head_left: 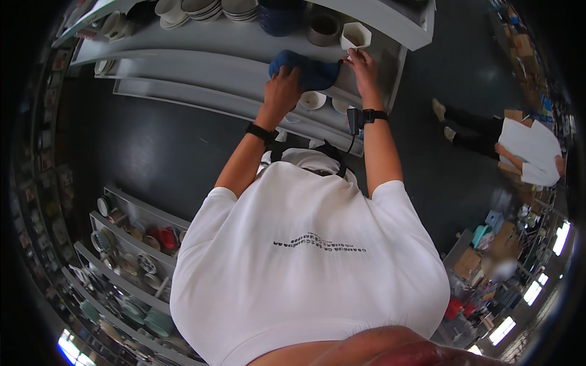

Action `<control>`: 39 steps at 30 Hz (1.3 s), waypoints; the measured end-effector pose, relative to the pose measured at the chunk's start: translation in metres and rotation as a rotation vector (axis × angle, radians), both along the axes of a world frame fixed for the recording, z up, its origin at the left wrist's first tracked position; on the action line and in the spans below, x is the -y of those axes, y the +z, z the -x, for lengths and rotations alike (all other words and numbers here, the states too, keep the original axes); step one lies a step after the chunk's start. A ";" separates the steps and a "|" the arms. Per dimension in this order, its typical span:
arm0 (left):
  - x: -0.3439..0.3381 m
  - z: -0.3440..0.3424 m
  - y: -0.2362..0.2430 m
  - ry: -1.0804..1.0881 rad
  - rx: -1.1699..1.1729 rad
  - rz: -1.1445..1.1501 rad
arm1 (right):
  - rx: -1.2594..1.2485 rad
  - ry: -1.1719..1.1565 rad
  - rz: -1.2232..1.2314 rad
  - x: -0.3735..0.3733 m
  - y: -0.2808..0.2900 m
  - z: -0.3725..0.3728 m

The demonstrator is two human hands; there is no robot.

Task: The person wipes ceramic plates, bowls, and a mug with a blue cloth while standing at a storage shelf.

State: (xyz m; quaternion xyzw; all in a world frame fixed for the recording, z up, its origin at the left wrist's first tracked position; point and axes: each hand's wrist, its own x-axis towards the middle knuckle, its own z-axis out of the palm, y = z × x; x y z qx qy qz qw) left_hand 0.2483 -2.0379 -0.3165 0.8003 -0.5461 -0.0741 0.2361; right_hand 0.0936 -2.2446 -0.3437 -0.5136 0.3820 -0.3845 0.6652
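Observation:
My left hand (284,91) is closed on a bunched blue cloth (314,72) at the front edge of a grey shelf. The cloth stretches to the right and narrows toward my right hand (364,70). The fingers of that hand are bent together, just in front of a white hexagonal pot (356,35) with a brown inside. Whether they pinch the cloth's tip or touch the pot's lower edge, I cannot tell. A dark round pot (323,29) stands left of the white one.
Blue stacked bowls (281,17) and pale stacked dishes (240,8) line the shelf to the left. White bowls (312,100) sit on a lower level beneath the cloth. A person in a white top (530,149) stands off to the right. Behind me at left is a rack of dishes (146,263).

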 end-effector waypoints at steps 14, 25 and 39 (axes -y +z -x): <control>0.010 0.061 -0.002 -0.207 0.318 0.134 | -0.455 -0.066 0.554 -0.071 0.032 0.025; 0.073 0.125 0.018 -0.385 0.050 -0.108 | -0.983 0.280 1.026 -0.073 0.044 0.130; 0.031 0.068 0.009 -0.315 -0.455 0.241 | -1.046 0.349 0.977 -0.065 0.041 0.103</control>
